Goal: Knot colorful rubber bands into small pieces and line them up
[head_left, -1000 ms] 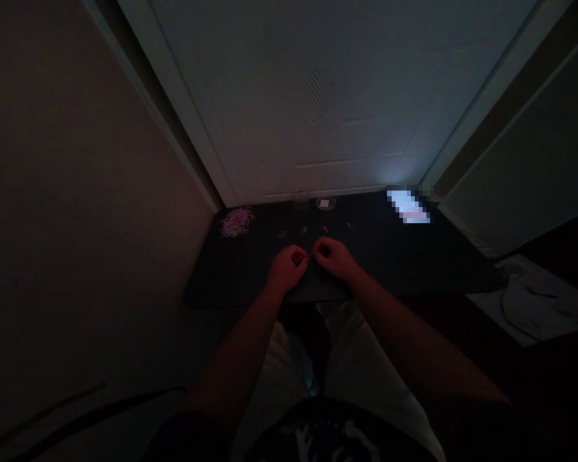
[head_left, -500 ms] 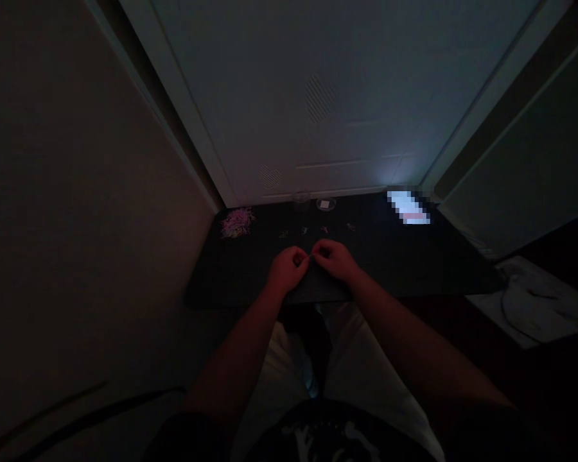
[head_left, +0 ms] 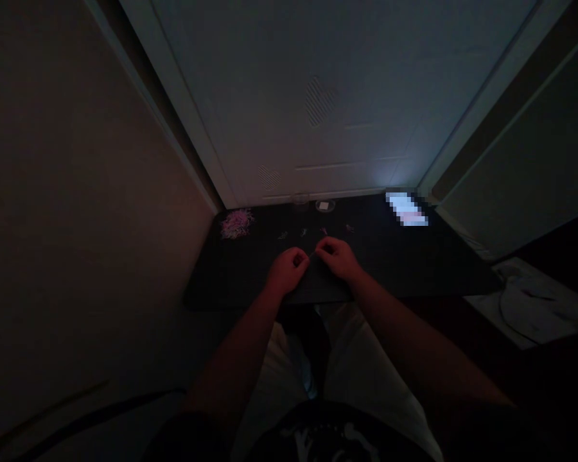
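Over the near middle of a dark table (head_left: 404,266), my left hand (head_left: 288,268) and my right hand (head_left: 336,256) face each other with fingertips pinched. A faint, thin sliver of something shows in the small gap between the fingertips; it is too small and dark to name. Just beyond my hands lies a row of tiny thin pieces: a pale one (head_left: 282,235), another pale one (head_left: 304,232), a pinkish one (head_left: 324,231) and a reddish one (head_left: 349,228). A pile of thin pink and pale strips (head_left: 237,224) rests at the table's far left.
A clear cup (head_left: 300,202) stands at the back edge beside a round clear dish or lid (head_left: 332,209) with a white square in it. A glowing, pixelated screen (head_left: 407,208) lies at the back right. A white panelled door (head_left: 250,96) rises behind the table.
My right hand has drawn slightly to the right, so the gap between the fingertips is a little wider. My left hand stays nearly where it was.
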### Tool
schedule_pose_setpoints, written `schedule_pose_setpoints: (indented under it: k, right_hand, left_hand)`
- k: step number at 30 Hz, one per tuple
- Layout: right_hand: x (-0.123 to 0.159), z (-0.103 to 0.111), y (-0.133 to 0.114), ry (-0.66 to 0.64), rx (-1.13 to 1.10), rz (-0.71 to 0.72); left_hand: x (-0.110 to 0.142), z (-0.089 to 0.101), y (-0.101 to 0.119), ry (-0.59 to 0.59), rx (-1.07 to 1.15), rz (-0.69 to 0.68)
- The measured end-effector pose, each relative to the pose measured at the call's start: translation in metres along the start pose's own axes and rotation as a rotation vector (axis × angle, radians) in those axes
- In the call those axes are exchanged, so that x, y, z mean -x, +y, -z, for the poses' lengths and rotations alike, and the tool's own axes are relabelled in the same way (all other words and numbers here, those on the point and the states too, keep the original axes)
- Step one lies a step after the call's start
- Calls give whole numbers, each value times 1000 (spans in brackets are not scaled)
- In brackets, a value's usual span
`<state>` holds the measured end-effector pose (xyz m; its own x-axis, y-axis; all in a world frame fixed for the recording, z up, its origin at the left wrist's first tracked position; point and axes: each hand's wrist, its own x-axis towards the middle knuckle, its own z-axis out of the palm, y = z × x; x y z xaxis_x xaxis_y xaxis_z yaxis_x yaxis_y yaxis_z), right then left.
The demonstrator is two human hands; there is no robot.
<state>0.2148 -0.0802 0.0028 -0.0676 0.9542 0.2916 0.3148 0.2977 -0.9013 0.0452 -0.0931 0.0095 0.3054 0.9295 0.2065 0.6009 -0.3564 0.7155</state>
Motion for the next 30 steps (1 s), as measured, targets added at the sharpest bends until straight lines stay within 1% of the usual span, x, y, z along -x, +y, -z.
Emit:
schedule_pose_setpoints:
  k: [1, 2, 3, 6, 7, 8, 9, 12, 13, 15, 18, 20, 25, 27, 30]
  right_hand:
    - [0, -1, -1, -54, 27, 26]
    - [0, -1, -1, -73, 41, 37]
    - [0, -1, 0, -48, 36, 30]
    - [-1, 0, 2, 181, -44, -64]
    - [-1, 1, 2, 234, -57, -89]
    - [-1, 2, 2, 241, -54, -98]
    - [-1, 2, 2, 202, -38, -89]
    - [1, -1, 0, -23, 77, 8]
    - [2, -2, -1, -70, 108, 33]
    - [2, -3, -1, -79, 133, 45]
    - [1, -3, 1, -28, 119, 19]
    - [1, -2, 3, -18, 116, 22]
    - [2, -3, 0, -88, 154, 69]
    - [3, -3, -2, -108, 157, 77]
    - [4, -3, -3, -122, 167, 70]
  left_hand:
    - [0, 0, 0, 6, 0, 0]
    - [0, 0, 0, 12, 0, 1]
    - [1, -1, -1, 15, 0, 2]
    - [1, -1, -1, 6, -1, 1]
    - [0, -1, 0, 1, -1, -1]
    - [0, -1, 0, -5, -2, -4]
    - [0, -1, 1, -8, -2, -6]
    - [1, 0, 2, -2, 0, -4]
    - [1, 0, 3, 5, 1, 2]
    - [1, 0, 3, 19, 6, 11]
    - [1, 0, 2, 41, 2, 14]
    - [1, -1, 1, 57, 3, 13]
    - [0, -2, 0, 101, 72, 35]
    - [0, -2, 1, 91, 82, 38]
    - [0, -1, 1, 45, 39, 39]
